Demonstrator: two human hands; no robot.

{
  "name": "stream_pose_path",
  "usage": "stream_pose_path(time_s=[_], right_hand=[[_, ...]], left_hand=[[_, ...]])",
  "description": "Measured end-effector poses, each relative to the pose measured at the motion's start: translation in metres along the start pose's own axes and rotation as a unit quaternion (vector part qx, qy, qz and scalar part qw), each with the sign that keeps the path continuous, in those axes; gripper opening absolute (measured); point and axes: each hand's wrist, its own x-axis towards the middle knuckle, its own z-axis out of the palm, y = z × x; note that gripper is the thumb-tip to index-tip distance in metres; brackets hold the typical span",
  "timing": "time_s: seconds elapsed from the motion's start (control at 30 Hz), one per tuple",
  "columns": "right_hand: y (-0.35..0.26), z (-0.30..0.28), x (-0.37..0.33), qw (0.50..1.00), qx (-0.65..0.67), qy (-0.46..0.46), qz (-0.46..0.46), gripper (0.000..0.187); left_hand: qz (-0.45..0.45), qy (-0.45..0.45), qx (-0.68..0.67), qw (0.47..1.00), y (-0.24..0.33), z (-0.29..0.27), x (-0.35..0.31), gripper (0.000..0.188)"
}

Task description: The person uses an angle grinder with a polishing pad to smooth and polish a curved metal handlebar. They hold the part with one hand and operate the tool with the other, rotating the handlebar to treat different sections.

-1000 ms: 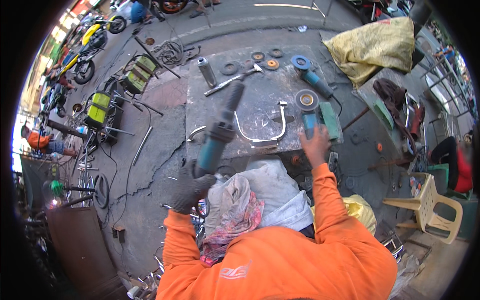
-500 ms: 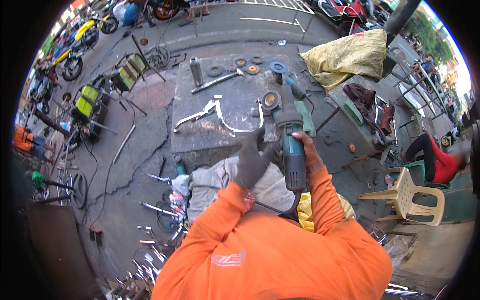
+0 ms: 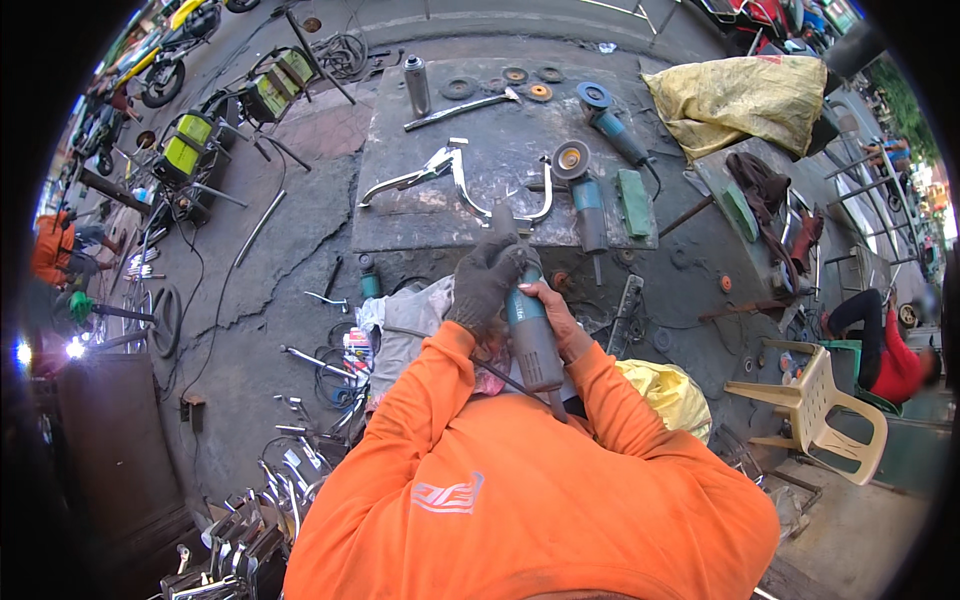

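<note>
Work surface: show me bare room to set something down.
Free: the middle of the work surface, between hammer, bent metal and two grinders; also its near left corner, below the metal's left end. Crowded: the right side, with those grinders and a green block, and the far edge, with discs.

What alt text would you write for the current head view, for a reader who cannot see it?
A gloved left hand and a bare right hand grip a teal-and-grey power tool close to the person's orange shirt. Beyond, a grey work surface carries bent shiny metal, a hammer, a silver can and two angle grinders.
</note>
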Motion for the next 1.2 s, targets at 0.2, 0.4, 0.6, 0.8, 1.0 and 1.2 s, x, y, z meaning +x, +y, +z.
stream_pose_path(time_s=[0.2, 0.4, 0.6, 0.8, 1.0, 1.2], right_hand=[[-0.015, -0.033, -0.022, 0.996, 0.051, -0.071, 0.001, 0.063], [-0.022, -0.058, -0.042, 0.981, 0.086, -0.149, -0.095, 0.072], [-0.037, -0.052, -0.044, 0.977, 0.07, -0.163, -0.122, 0.071], [-0.052, -0.04, -0.061, 0.985, 0.048, -0.116, -0.115, 0.068], [-0.068, -0.026, -0.066, 0.984, -0.149, 0.011, -0.095, 0.045], [-0.044, -0.007, -0.024, 0.971, -0.236, -0.02, -0.036, 0.043]], left_hand=[[-0.061, -0.017, -0.088, 0.994, -0.084, -0.019, 0.05, 0.037], [0.008, -0.011, 0.062, 0.998, -0.18, 0.012, 0.119, 0.032], [0.008, 0.199, -0.23, 0.953, -0.136, 0.03, 0.143, 0.011], [0.009, 0.132, -0.366, 0.921, 0.018, -0.076, 0.124, 0.015], [-0.012, -0.082, 0.185, 0.979, 0.158, -0.211, 0.091, 0.025], [0.04, -0.13, 0.629, 0.766, 0.174, -0.196, 0.139, 0.042]])
